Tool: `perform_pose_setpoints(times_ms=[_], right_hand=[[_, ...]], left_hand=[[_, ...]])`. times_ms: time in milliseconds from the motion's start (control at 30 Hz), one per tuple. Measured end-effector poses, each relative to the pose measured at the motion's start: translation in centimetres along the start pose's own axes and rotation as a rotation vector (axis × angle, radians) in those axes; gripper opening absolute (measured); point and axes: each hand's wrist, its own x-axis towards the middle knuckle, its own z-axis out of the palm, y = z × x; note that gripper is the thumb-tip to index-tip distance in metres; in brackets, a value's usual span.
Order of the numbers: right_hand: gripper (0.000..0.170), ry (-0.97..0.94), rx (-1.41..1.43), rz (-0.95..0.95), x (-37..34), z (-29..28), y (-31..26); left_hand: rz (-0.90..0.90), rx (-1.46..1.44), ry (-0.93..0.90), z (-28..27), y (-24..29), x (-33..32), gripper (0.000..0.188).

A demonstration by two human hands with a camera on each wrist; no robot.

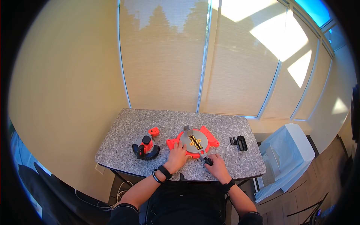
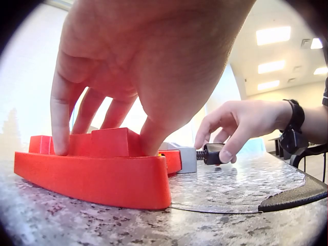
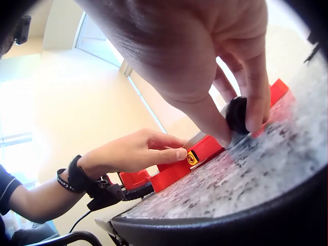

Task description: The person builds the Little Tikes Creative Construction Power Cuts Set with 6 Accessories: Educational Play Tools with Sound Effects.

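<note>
A red miter saw base (image 1: pixel 208 137) with a round grey turntable (image 1: pixel 186 139) lies on the speckled tabletop. A black-and-yellow striped slot plate (image 1: pixel 195 142) crosses the turntable's middle. My left hand (image 1: pixel 177 157) rests on the base's left side with its fingers spread; its fingertips touch the red body (image 2: pixel 97 179) in the left wrist view. At the front of the grey arm sticks out a black knob (image 1: pixel 208 161). My right hand (image 1: pixel 218 167) pinches this knob between thumb and fingers, also plain in the right wrist view, where the knob (image 3: pixel 237 116) is partly covered by fingers.
Left of the base stands a red-and-black saw head (image 1: pixel 146 147), a small red part (image 1: pixel 153 131) behind it. To the right lie small black pieces (image 1: pixel 233 141) and a black open case (image 1: pixel 242 143). A lined bin (image 1: pixel 288 157) stands beyond the table's right edge.
</note>
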Motion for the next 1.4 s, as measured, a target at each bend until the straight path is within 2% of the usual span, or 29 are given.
perform_pose_setpoints(times_ms=[267, 500, 767, 900, 1200, 1400], right_hand=[[0.033, 0.005, 0.015, 0.021, 0.07, -0.11, -0.28], [0.031, 0.008, -0.003, 0.023, 0.06, 0.33, 0.12], [0.044, -0.046, -0.01, 0.034, 0.14, -0.18, -0.23], [0.045, -0.039, -0.005, 0.024, 0.06, -0.07, -0.12], [0.034, 0.008, 0.031, 0.022, 0.0, 0.14, -0.11], [0.029, -0.048, 0.014, 0.071, 0.16, -0.18, -0.63]], left_hand=[[-0.003, -0.004, -0.009, -0.21, 0.09, 0.03, 0.065], [-0.004, 0.0, -0.013, -0.26, 0.14, 0.01, 0.065], [-0.018, 0.006, -0.043, -0.59, 0.28, 0.05, 0.066], [-0.014, -0.004, -0.034, -0.32, 0.15, 0.04, 0.066], [-0.004, -0.013, -0.009, -0.36, 0.11, 0.0, 0.065], [0.001, -0.011, -0.011, -0.21, 0.05, 0.03, 0.065]])
